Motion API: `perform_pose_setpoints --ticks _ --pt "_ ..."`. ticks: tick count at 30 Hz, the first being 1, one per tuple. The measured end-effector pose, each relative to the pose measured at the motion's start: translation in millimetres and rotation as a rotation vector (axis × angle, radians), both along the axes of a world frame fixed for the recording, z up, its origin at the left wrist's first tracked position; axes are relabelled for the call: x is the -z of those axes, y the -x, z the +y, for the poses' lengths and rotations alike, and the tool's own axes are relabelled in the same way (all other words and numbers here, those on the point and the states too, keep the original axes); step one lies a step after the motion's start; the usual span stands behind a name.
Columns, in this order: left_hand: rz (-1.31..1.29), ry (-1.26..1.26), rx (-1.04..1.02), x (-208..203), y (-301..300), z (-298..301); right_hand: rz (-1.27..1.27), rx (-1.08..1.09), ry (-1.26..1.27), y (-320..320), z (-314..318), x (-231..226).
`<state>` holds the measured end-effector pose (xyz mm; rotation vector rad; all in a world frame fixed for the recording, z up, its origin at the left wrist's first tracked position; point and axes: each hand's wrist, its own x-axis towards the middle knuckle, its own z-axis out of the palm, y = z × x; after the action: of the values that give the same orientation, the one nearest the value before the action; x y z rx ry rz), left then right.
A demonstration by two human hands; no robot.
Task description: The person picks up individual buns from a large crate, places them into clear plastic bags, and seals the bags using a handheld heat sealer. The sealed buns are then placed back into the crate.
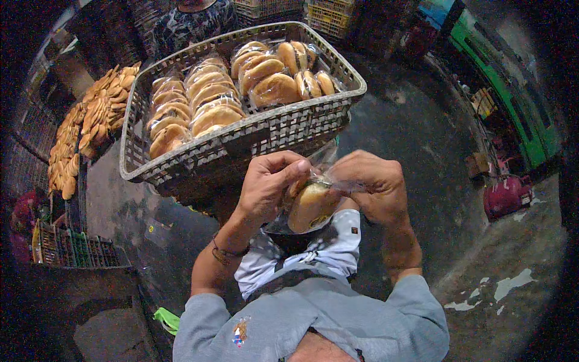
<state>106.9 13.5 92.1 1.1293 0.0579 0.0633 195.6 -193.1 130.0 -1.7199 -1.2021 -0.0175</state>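
A clear plastic bag of round buns (313,208) hangs between my two hands, just in front of my lap. My left hand (272,181) pinches the upper left side of the bag, thumb on top. On the other side my right hand (375,180) is closed on the bag's gathered upper edge; its fingertips are partly hidden. Beyond my hands stands a large grey woven-plastic crate (241,142). Inside it, bagged buns (214,90) are packed in rows on the left, with more bagged buns (274,89) piled towards the right.
Many loose flat buns (99,114) lie spread at the far left. A person (196,24) is behind the crate. Stacked crates (329,17) stand at the back. To the right are a dark red rounded object (506,196) and a green panel (500,84). A slatted crate (78,246) sits at left.
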Motion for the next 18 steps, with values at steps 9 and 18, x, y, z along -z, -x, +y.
perform_pose_setpoints --ticks 9,18 --pt "-0.375 -0.609 -0.096 -4.5 -6.8 -2.0 -0.108 -0.002 -0.078 -0.5 0.4 8.8" --pt "-0.427 -0.838 -0.327 -12.3 5.9 -6.4 0.183 0.182 -0.117 3.2 8.7 20.2"
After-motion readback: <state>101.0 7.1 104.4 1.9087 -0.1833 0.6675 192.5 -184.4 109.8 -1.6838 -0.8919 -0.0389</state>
